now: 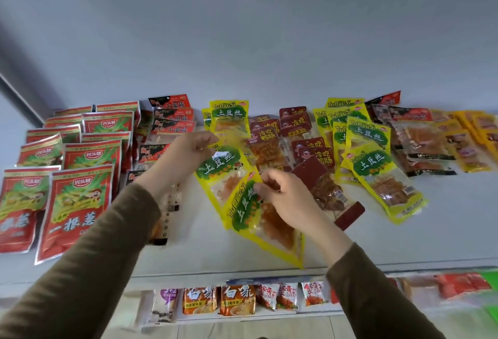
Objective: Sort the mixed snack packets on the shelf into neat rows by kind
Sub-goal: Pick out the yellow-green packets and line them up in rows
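Note:
Snack packets cover the white shelf (404,231). My left hand (186,155) pinches the top corner of a yellow-green potato-strip packet (221,169) at the shelf's middle. My right hand (285,198) grips a second yellow-green packet (258,223) lying slantwise toward the front edge. Behind them stands another yellow-green packet (229,117), and several more lie fanned at the right (369,150). Dark red duck-sausage packets (272,136) sit between the two yellow groups; one (323,185) lies loose beside my right hand.
Red onion-stick packets (78,204) stand in rows at the left. Black-and-red gluten packets (172,117) line up behind my left arm. Orange-yellow packets (469,144) lie at the far right. A lower shelf (242,301) holds more small packets. The back wall is plain.

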A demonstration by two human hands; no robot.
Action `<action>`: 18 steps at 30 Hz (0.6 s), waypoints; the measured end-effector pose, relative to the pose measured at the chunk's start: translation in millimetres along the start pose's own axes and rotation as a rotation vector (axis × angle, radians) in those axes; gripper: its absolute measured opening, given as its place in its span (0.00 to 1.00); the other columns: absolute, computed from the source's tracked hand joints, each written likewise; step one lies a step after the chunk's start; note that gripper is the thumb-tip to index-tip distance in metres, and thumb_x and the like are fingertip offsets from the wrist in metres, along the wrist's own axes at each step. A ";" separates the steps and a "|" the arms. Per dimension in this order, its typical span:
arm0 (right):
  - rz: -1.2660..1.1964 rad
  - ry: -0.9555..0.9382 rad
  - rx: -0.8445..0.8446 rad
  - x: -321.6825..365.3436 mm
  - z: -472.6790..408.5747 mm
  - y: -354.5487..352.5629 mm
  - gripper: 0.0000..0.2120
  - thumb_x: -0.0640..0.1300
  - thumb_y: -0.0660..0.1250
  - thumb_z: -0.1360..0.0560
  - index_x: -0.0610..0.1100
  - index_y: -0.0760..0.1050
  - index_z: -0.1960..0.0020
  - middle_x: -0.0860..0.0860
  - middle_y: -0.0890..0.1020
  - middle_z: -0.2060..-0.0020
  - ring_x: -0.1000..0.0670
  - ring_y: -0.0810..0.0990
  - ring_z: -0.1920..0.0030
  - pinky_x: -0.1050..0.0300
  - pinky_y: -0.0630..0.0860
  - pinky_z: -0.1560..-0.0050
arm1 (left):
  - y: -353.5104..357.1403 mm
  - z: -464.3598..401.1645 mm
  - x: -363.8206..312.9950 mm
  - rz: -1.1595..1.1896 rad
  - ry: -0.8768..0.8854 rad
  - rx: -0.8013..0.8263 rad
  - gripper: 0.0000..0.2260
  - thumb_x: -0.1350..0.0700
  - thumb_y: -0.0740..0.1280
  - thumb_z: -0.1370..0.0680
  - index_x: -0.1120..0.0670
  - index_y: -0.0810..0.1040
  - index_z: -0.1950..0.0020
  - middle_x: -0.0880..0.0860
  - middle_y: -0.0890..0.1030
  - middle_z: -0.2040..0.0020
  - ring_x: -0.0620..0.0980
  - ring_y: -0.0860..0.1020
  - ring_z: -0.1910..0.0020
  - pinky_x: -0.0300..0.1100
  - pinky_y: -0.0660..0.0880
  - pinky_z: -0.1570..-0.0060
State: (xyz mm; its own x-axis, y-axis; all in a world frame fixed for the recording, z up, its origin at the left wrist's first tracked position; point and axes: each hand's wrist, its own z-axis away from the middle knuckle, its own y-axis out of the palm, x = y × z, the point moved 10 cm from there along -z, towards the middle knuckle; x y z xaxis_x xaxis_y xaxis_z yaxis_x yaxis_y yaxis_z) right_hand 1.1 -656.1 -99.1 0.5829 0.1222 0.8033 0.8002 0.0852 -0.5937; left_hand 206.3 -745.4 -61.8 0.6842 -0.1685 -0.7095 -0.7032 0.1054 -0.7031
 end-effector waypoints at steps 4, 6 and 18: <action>-0.244 0.059 -0.092 -0.2 -17.7 -1.3 0.11 0.51 0.69 0.19 0.50 0.73 0.58 0.57 0.73 0.62 0.52 0.74 0.63 0.52 0.69 0.56 | 4.5 -42.5 -13.1 -0.063 0.031 0.159 0.09 0.59 0.71 0.19 0.51 0.83 0.39 0.48 0.84 0.45 0.47 0.82 0.47 0.42 0.75 0.41; -0.306 0.106 -0.111 -3.8 -24.6 8.8 0.12 0.50 0.67 0.18 0.50 0.71 0.60 0.56 0.72 0.67 0.54 0.69 0.65 0.53 0.65 0.58 | 9.9 -57.9 -16.4 -0.087 0.034 0.204 0.11 0.59 0.72 0.20 0.50 0.84 0.38 0.46 0.83 0.41 0.45 0.81 0.43 0.42 0.72 0.37; -0.237 0.119 -0.396 -6.7 -44.9 26.6 0.05 0.42 0.68 0.19 0.46 0.71 0.48 0.56 0.77 0.55 0.53 0.75 0.54 0.57 0.70 0.53 | 11.8 -56.3 -19.0 0.144 0.103 0.342 0.10 0.57 0.63 0.14 0.60 0.82 0.44 0.50 0.84 0.48 0.39 0.79 0.47 0.32 0.73 0.43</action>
State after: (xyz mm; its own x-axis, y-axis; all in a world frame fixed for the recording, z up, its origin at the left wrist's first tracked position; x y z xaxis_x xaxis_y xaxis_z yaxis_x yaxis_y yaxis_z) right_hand 24.8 -699.1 -118.1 0.3715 0.0287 0.9280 0.8918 -0.2889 -0.3481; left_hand 174.0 -796.1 -54.0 0.5476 -0.2237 -0.8063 -0.6739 0.4533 -0.5835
